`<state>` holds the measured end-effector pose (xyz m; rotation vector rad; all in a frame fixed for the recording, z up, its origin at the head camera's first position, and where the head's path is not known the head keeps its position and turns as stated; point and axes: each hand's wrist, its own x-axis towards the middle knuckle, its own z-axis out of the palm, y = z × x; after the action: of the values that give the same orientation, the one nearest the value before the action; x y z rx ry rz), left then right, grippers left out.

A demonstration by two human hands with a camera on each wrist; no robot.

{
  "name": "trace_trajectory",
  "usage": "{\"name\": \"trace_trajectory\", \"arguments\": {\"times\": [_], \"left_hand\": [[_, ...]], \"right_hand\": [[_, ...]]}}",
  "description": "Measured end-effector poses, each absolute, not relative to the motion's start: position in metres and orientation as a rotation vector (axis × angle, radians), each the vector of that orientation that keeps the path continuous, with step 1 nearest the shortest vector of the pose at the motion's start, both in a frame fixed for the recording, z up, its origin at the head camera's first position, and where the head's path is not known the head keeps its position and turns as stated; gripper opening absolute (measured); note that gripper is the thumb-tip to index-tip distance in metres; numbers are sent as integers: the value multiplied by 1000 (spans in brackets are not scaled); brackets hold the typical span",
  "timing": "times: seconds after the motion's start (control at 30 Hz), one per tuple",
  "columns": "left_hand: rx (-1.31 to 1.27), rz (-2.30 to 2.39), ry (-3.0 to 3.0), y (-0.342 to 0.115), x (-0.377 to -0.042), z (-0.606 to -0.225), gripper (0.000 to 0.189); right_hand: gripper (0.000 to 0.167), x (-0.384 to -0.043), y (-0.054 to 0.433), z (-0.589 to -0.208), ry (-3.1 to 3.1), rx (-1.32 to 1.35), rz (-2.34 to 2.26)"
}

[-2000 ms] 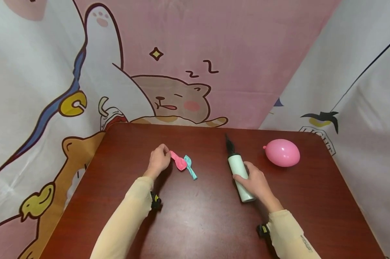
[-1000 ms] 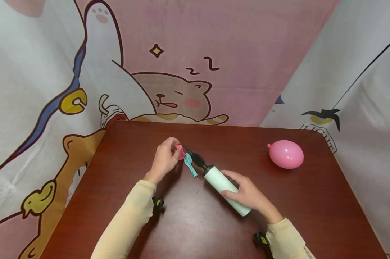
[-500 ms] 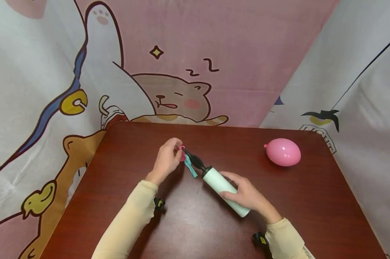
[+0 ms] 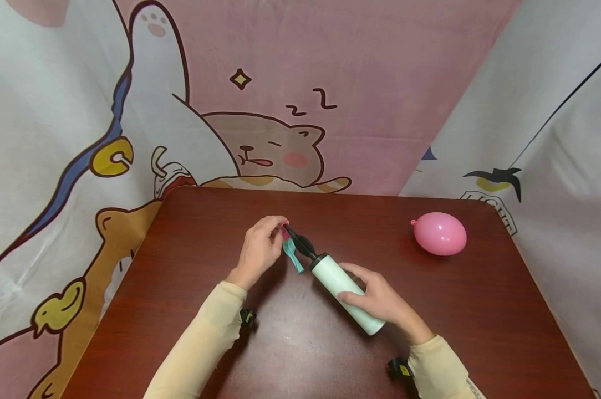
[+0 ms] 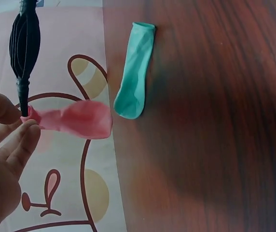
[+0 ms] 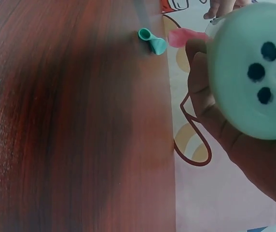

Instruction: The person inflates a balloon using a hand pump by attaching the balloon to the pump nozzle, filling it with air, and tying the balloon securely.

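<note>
My left hand (image 4: 259, 248) pinches the neck of a limp pink balloon (image 5: 86, 119) between thumb and fingers. The black nozzle (image 5: 24, 53) of a hand pump meets the balloon's mouth, its tip right at the pink rim. My right hand (image 4: 377, 293) grips the pale green barrel of the balloon pump (image 4: 340, 285), which slants up toward the left hand. In the right wrist view the pump's round end (image 6: 254, 72) with dark holes faces the camera. A flat teal balloon (image 5: 134, 72) lies on the table just below the pink one.
An inflated pink balloon (image 4: 440, 234) rests at the back right of the dark red-brown wooden table (image 4: 300, 349). Behind the table hangs a cartoon-printed cloth (image 4: 360, 66). A small black wrist camera (image 4: 399, 368) sits by the right sleeve.
The left hand has lifted the pink balloon off the table and turned its mouth toward the pump. The right hand has swung the pump left, bringing its nozzle to that mouth.
</note>
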<state>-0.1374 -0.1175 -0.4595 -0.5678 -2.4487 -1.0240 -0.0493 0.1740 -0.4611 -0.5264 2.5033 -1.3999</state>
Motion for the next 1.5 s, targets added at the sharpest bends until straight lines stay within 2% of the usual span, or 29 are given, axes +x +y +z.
{"name": "trace_trajectory", "arguments": {"times": [0.2,0.43,0.8,1.03,1.27,1.5], "left_hand": [[-561,-1041,-2378,-112,-134,-459,21],[-413,-1342,-2215,-104,-137,-459,14],[-333,-1550,-2187,-97,-134,-455,14],[-83,-1865,-2044,-90,-135,-450,8],[205,-2080,-2038,-89,-138,-455,12],[136,-2501,-1985,-88,-138,-461,28]], "right_hand": [[57,-48,172,-459,2482,-484,-1440],[57,-44,165,-461,2493,-484,-1484],[58,-41,156,-466,2518,-480,-1527],[57,-39,153,-467,2504,-502,-1567],[58,-37,149,-468,2563,-535,-1599],[57,-37,147,-470,2479,-510,-1656]]}}
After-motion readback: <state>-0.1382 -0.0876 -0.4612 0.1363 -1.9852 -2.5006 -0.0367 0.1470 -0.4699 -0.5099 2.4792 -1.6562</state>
